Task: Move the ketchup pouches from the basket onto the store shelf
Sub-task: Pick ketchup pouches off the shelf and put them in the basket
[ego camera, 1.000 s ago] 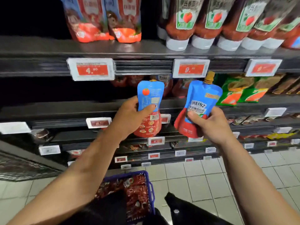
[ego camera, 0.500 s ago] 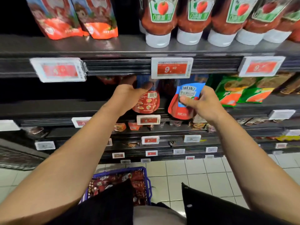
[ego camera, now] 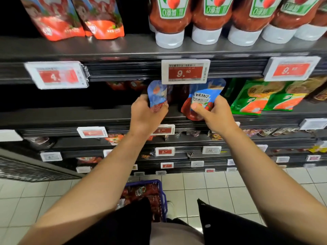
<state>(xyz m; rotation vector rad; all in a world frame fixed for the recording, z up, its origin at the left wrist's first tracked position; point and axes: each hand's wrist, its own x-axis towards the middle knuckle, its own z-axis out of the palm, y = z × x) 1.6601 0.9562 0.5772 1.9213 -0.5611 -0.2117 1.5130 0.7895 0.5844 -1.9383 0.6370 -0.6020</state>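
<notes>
- top shelf point(ego camera: 123, 50), left: two red-and-blue pouches point(ego camera: 74, 16) standing side by side.
- to their right on the same shelf, five ketchup bottles point(ego camera: 169, 20) in view, standing cap-down in a row; the fifth is cut off by the frame edge.
- three price tags point(ego camera: 185, 71) on that shelf's front rail, reading 4, 9.40 and 9.
- left hand point(ego camera: 145, 117): fingers curled round the lower part of one blue-and-red pouch, the left pouch point(ego camera: 157, 96), upright at the front of the middle shelf point(ego camera: 70, 117); its print is blurred.
- right hand point(ego camera: 214, 115): thumb across the front and fingers behind one heinz pouch point(ego camera: 201, 101), tilted, its base at the middle shelf's edge, just beside the left one.
- behind them, dark red packs, too dim to count.
- right of the hands, two green packs point(ego camera: 260, 98) lean on the middle shelf.
- below, on the tiled floor point(ego camera: 212, 188), one blue basket point(ego camera: 163, 200) with red pouches inside, count unclear.
</notes>
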